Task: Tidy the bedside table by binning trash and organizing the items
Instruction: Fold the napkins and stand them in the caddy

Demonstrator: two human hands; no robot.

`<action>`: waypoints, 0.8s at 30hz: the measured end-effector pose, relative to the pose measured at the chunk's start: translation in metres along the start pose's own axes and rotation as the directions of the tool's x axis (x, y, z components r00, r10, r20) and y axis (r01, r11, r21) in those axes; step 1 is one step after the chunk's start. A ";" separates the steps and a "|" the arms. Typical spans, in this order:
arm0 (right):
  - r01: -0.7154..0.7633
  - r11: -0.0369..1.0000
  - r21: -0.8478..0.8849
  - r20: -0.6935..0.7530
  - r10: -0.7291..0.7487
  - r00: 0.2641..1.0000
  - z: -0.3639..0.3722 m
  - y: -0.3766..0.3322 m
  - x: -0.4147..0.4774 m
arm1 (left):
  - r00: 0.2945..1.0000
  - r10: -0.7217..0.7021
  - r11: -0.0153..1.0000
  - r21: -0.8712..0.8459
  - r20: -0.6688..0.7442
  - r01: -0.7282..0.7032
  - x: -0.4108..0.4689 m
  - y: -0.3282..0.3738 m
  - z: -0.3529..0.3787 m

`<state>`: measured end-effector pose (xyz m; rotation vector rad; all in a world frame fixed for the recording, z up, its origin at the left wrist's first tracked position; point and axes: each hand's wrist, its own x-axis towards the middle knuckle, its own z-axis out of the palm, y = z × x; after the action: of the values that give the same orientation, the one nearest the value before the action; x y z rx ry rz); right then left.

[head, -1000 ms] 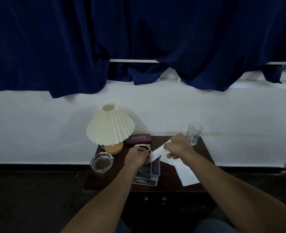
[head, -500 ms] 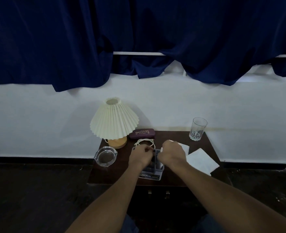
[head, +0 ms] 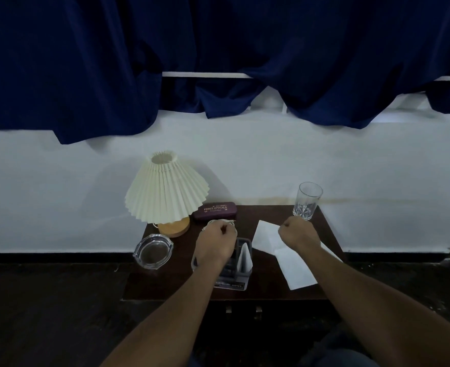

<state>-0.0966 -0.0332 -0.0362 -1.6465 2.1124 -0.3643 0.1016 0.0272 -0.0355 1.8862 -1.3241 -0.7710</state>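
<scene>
Tissue (head: 245,256) now stands folded in the grey organizer (head: 241,271) mid-worktop (head: 271,292), where half a second ago both hands were bunched over it. Right hand (head: 296,235) has pulled away, fist curled over the white paper sheets (head: 292,268) near the glass tumbler (head: 307,200). Left hand (head: 216,243) stays closed over the organizer; can't tell what it's pinching.

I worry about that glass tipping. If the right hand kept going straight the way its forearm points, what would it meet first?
Probably the drinking glass. The right hand, a closed fist over the white paper, sits just short of the glass base on the bedside table. How high the hand is cannot be told from this view.
</scene>
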 end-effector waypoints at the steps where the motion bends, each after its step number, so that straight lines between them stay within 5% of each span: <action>1: -0.011 0.998 -0.054 0.009 0.012 1.000 0.004 0.007 0.009 | 1.000 0.008 1.000 -0.011 -0.013 -0.008 0.003 0.001 0.003; 7: 0.076 0.924 -0.375 0.102 -0.041 0.994 0.047 0.028 0.050 | 0.996 0.037 0.999 -0.022 -0.084 -0.039 0.025 0.000 0.019; 13: 0.062 0.938 -0.342 0.026 -0.057 0.998 0.062 0.022 0.075 | 0.990 0.092 0.993 -0.065 -0.110 -0.099 0.043 -0.008 0.027; 16: 0.061 0.984 -0.169 0.055 -0.052 0.997 0.058 0.021 0.078 | 0.988 0.082 0.990 -0.102 -0.129 -0.096 0.046 -0.008 0.028; 19: 0.090 0.977 0.191 0.047 -0.101 0.994 0.048 0.014 0.074 | 0.997 0.016 0.973 -0.229 -0.078 -0.033 0.048 -0.004 0.026; 24: 0.072 0.698 0.712 0.053 -0.155 0.986 0.019 -0.020 0.051 | 0.996 -0.074 0.897 -0.432 0.055 0.090 0.043 0.011 0.012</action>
<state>-0.0808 -0.0869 -0.0523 -1.2735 1.4825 -0.9706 0.0994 -0.0184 -0.0366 1.5788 -0.9933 -1.0533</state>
